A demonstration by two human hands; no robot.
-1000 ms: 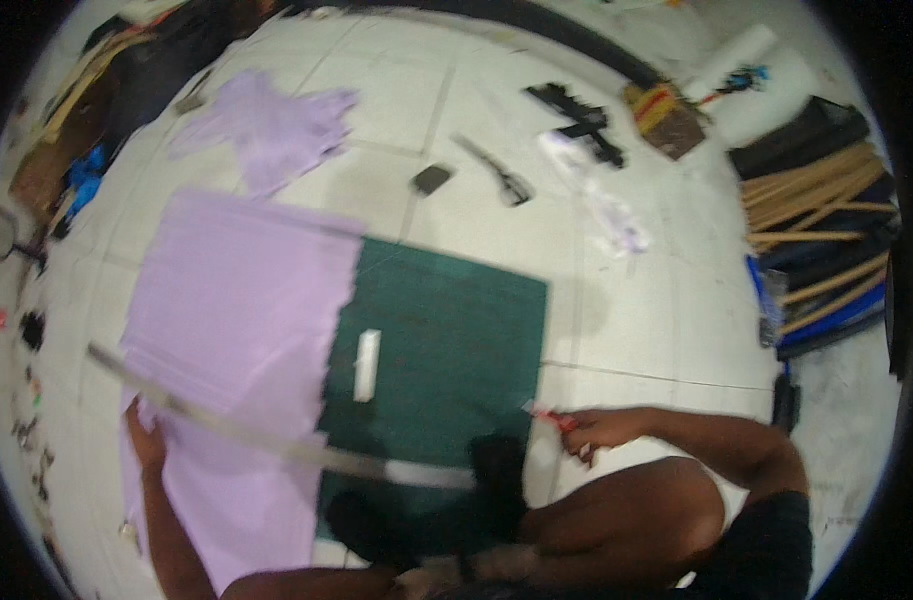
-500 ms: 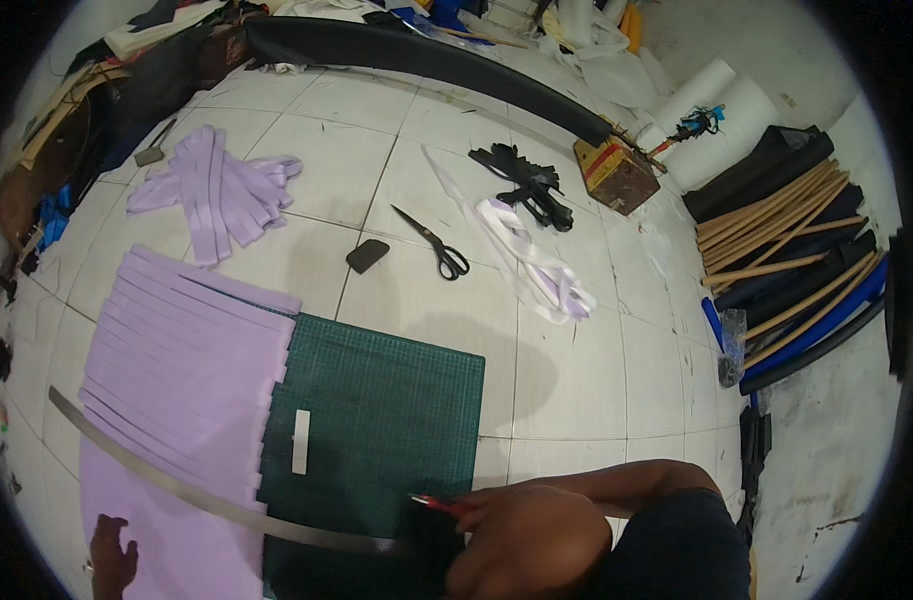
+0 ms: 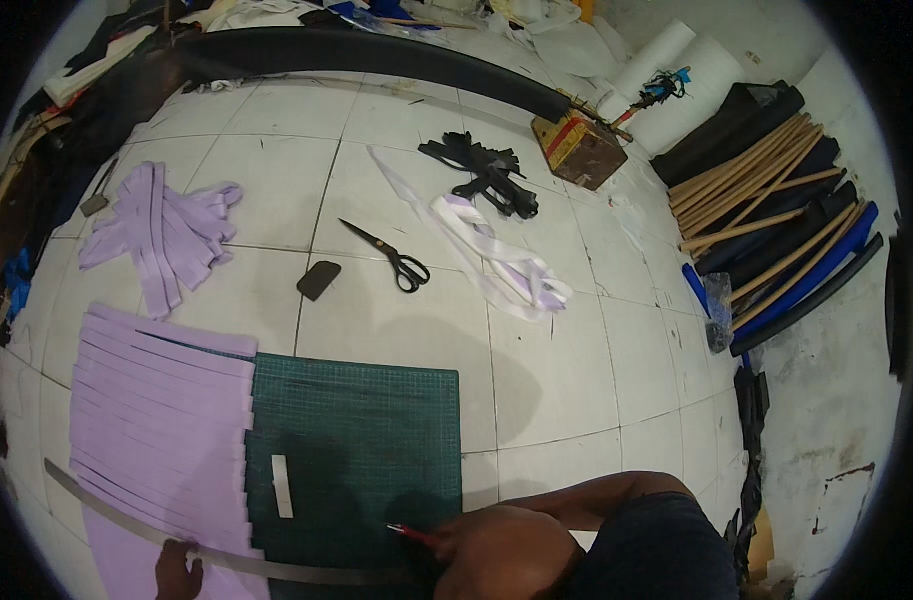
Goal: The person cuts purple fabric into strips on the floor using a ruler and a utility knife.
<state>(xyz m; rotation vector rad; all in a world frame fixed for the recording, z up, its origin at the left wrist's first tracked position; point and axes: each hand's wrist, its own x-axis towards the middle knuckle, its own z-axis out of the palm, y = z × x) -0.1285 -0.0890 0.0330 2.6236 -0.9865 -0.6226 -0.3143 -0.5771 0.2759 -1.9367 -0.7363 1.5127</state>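
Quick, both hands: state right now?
Left hand: open, fingers at the long metal ruler over lilac fabric; pressure can't be told.
Right hand: closed, holding a slim red tool, partly hidden by the knee.

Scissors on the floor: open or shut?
Shut. The black scissors lie with their blades together, showing as one narrow taper to a single tip.

- Fabric sheet: pale lilac, lined with darker slits
- Cutting mat: dark green, fine pale grid
- Ruler: metallic grey
- Cutter: red, with a silvery tip
- Scissors: black
- Heaped strips: lilac
- Tangled bands: white and lilac
- Box: brown, with red and yellow
- Floor tiles: off-white, dark joint lines
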